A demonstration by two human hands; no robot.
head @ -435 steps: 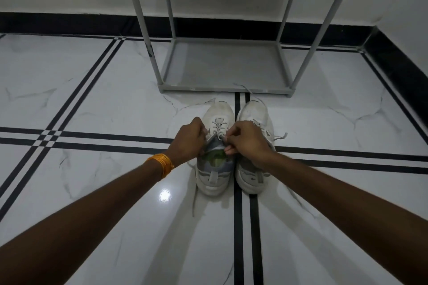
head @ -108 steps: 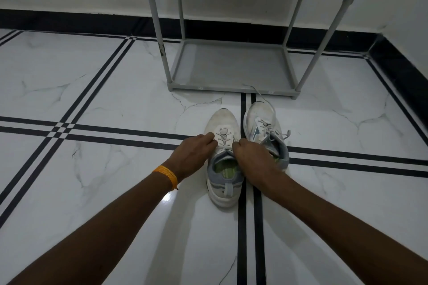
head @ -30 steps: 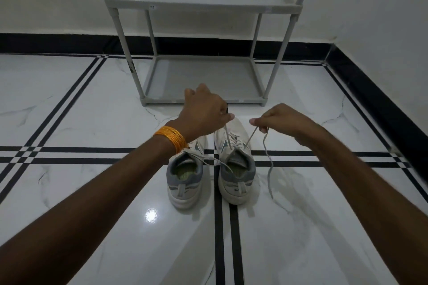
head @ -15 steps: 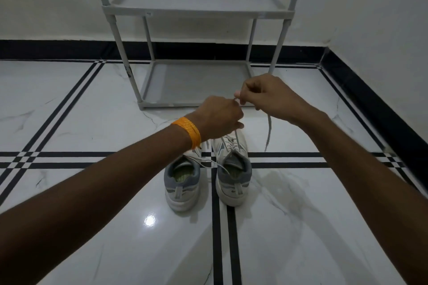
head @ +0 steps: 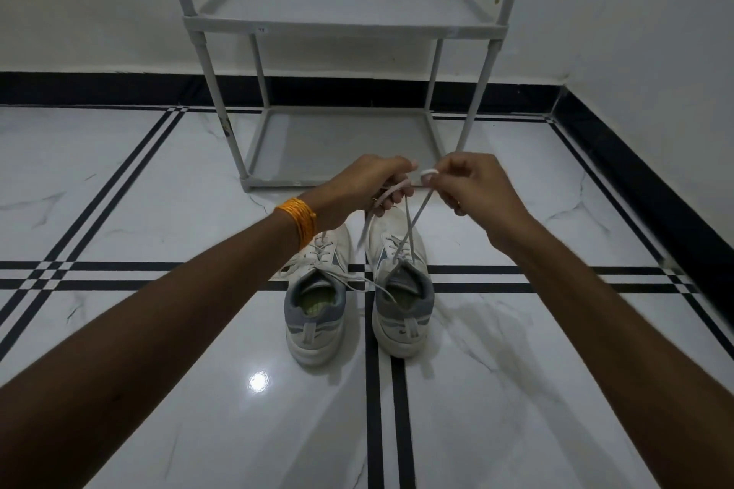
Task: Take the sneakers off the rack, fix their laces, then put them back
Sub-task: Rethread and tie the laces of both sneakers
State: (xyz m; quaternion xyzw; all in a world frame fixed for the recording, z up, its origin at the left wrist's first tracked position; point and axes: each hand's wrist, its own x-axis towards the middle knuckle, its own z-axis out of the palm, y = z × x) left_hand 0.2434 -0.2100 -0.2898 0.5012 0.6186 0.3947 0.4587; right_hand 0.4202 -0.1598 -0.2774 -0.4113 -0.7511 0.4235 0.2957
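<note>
Below our hands, both sneakers are standing side by side on the floor (head: 159,191), heels toward us, just in front of the empty rack (head: 345,26). We are working on the right sneaker (head: 401,290); the left sneaker (head: 315,290) is sitting close beside it, under our left wrist.

Our left hand (head: 365,187) is closed around one end of the lace (head: 413,226), fingers curled with the strand passing through them and a free tail hanging below. Our right hand (head: 472,187) is pinching the other end between thumb and forefinger, where a small bend of lace is showing at the fingertips. The two strands are rising from the top eyelets and crossing beneath the hands, lifted well clear of the shoe.

Judgement: we are in the crossing stage of the knot on this shoe; whether the left sneaker's laces are properly tied we cannot tell, though a loose strand is trailing from it toward the right one.

Notes for doing this step well:
- We are aiming for even tension on both ends so the tongue stays centred.
- We are lowering the cross toward the eyelets before cinching, so slack is not trapped.
- We are watching that the shoe does not lift or tip as we pull.
- We are keeping the stray strand out of the knot.
</note>
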